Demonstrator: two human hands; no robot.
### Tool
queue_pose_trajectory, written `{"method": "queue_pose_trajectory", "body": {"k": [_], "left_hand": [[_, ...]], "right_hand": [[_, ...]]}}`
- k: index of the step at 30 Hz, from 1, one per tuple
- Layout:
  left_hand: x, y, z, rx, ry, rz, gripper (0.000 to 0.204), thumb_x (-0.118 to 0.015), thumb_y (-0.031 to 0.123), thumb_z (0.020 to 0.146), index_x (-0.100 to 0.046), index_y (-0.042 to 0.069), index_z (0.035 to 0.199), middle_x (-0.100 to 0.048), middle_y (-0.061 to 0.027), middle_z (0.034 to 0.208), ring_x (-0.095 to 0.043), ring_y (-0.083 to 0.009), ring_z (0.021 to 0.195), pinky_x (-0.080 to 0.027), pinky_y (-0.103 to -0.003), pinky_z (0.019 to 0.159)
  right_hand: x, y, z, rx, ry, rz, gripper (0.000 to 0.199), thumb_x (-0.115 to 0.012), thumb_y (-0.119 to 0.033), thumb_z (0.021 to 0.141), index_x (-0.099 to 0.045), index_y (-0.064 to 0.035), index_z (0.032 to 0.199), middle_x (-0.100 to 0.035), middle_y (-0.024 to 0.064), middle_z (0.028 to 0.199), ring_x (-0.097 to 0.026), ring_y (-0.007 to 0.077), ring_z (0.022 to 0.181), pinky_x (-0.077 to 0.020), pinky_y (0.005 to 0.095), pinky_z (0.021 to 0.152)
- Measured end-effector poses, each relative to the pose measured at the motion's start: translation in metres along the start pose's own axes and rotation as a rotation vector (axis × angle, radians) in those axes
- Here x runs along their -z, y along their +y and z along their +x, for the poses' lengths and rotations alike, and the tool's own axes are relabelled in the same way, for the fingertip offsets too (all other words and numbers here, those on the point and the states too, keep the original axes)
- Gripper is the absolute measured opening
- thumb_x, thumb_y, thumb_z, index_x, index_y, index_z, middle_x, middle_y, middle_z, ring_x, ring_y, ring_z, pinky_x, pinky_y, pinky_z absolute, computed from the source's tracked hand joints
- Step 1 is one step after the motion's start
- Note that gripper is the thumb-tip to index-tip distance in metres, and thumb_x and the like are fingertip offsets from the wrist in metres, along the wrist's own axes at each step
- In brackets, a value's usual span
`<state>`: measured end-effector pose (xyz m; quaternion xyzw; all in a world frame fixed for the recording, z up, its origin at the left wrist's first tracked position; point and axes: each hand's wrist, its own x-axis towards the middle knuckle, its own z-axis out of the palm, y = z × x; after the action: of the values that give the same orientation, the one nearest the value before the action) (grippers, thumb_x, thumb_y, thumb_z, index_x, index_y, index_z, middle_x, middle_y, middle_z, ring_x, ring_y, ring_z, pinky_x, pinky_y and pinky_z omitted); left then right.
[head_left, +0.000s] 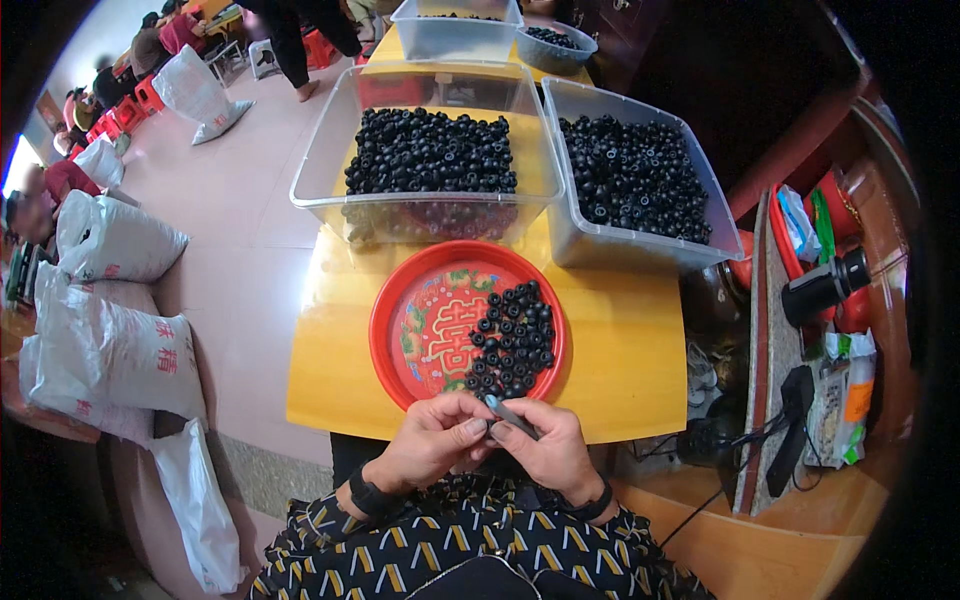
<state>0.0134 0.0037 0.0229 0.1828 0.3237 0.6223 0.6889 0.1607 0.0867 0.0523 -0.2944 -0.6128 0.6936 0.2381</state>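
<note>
Small black ring-shaped parts (513, 340) sit on the round red tray (381, 318), presumably for easy reach; the left hand (435, 440) pinches what seems one (mostly hidden from me), the right hand (552, 450) clamps a slim grey blue-tipped tool (518, 421) beside it.

pieces (512, 335): right in tray (430, 335) | tray: on table (630, 350) | tubs (425, 205): behind

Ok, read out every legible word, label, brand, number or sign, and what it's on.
I won't copy wording, but it appears here:
Red tray: large pale lettering, partly covered by black pieces.
White sack: red characters.
Orange-and-white packet on the right: too small to read.
</note>
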Motion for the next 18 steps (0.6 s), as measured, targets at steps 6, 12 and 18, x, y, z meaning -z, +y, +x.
{"method": "queue_pose_trajectory", "body": {"k": [6, 12, 18], "left_hand": [[-0.018, 0.064, 0.022, -0.137, 0.127, 0.193, 0.011, -0.058, 0.015, 0.087, -0.057, 0.004, 0.088, -0.058, -0.0027, 0.075, -0.053, -0.0094, 0.061, -0.043, -0.021, 0.054], [-0.016, 0.2, 0.091, -0.515, 0.244, 0.087, 0.026, -0.046, 0.018, 0.093, -0.042, 0.003, 0.114, -0.056, -0.0137, 0.087, -0.059, -0.0215, 0.083, -0.05, -0.032, 0.072], [0.002, 0.128, 0.087, -0.379, 0.201, 0.62, 0.013, -0.056, 0.013, 0.086, -0.06, 0.002, 0.093, -0.06, -0.004, 0.078, -0.055, -0.0086, 0.067, -0.045, -0.021, 0.06]], "right_hand": [[0.038, 0.019, -0.01, -0.058, 0.265, -0.032, 0.018, -0.058, -0.009, 0.085, -0.061, 0.0039, 0.099, -0.059, 0.0004, 0.078, -0.051, 0.0041, 0.068, -0.0421, 0.0187, 0.06], [0.078, 0.027, -0.01, -0.043, 0.462, 0.104, 0.017, -0.054, -0.012, 0.088, -0.059, 0.0032, 0.092, -0.054, 0.0, 0.068, -0.043, 0.0037, 0.054, -0.0332, 0.0165, 0.048], [0.092, 0.053, -0.011, -0.114, 0.558, 0.128, 0.016, -0.049, -0.013, 0.09, -0.057, 0.0005, 0.087, -0.052, 0.0012, 0.066, -0.04, 0.0033, 0.049, -0.0314, 0.0168, 0.044]]}}
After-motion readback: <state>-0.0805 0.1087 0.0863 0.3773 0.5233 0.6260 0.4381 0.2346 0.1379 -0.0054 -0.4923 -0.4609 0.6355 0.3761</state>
